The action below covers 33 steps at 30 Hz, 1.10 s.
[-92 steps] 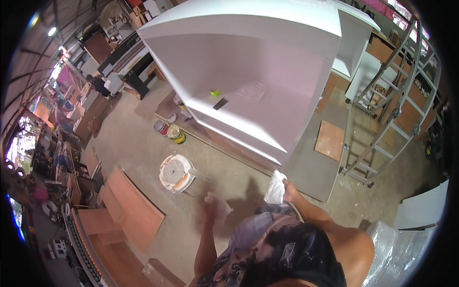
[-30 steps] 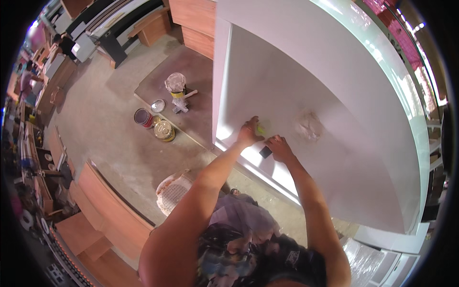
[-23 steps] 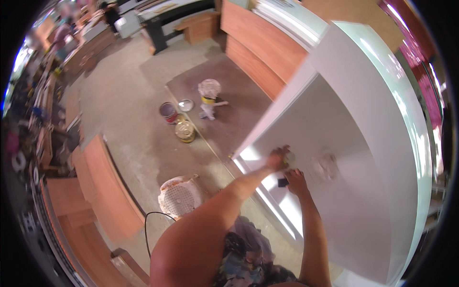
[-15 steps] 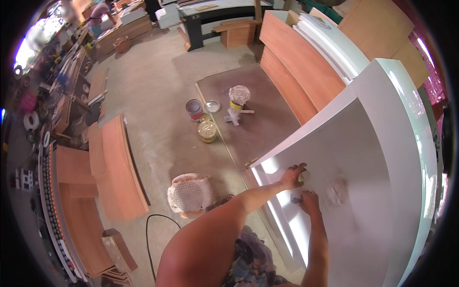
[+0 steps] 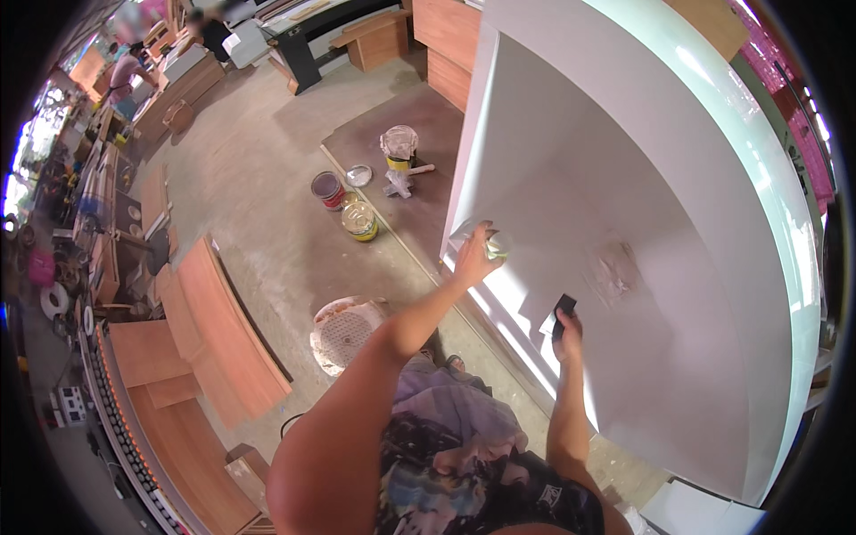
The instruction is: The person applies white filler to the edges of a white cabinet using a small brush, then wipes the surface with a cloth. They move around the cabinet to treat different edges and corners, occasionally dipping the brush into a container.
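Note:
My left hand (image 5: 473,259) is raised near the left edge of a large pale grey curved panel (image 5: 553,169). Its fingers are closed round a small, roundish, clear-and-greenish thing (image 5: 497,246), whose kind I cannot make out. Lower and to the right, my right hand (image 5: 569,341) grips a flat black rectangular block (image 5: 564,308) in front of the panel. Whether the block touches the surface is hard to tell. To the right of that hand, the panel bears a rough, smeared whitish patch (image 5: 615,269).
A tub with a whitish crusted lid (image 5: 399,143) stands on a brown sheet (image 5: 357,138). Beside it are an open can (image 5: 327,189) and a yellow can (image 5: 358,221). A speckled stool (image 5: 346,334) is near my legs. Wooden panels (image 5: 227,334) lie left; people work at far left.
My hands have moved farther apart, the left one toward the panel's left edge. The right hand's black block now points upward. The whole view has shifted, showing more of the panel.

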### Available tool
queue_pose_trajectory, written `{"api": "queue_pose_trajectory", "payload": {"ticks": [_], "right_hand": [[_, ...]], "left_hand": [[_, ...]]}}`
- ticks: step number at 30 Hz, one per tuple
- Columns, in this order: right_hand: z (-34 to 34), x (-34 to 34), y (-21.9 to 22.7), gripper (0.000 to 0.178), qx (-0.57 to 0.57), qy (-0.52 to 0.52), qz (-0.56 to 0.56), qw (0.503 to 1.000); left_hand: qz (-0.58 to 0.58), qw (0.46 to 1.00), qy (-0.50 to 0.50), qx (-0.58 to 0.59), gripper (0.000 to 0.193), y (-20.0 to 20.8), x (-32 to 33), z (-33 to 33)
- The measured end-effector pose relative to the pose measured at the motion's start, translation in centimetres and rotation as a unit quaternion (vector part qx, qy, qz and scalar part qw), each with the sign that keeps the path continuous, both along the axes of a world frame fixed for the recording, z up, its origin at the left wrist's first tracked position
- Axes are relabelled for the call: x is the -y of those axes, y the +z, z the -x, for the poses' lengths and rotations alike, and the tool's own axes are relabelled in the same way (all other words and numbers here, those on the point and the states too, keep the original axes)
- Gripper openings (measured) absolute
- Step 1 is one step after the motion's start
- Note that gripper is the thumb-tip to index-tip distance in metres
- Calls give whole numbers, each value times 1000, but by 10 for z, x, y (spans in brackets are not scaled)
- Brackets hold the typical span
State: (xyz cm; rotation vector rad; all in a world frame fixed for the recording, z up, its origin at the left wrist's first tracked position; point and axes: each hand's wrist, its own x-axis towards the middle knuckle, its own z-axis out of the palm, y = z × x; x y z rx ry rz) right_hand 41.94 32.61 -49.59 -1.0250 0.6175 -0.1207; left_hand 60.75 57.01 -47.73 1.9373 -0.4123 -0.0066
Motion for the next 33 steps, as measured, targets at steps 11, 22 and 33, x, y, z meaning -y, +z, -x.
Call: {"api": "queue_pose_trajectory", "payload": {"ticks": [11,22,33], "right_hand": [[120,-72,44,31,-105,-11,-206,973],[43,-91,49,65,-104,170,-194,961],[4,-254,43,98,-172,610,-162,757]], "left_hand": [[-22,997,50,-50,84,-45,87,-62],[30,994,92,-48,94,-25,12,27],[92,948,64,-297,26,40,-218,229]]}}
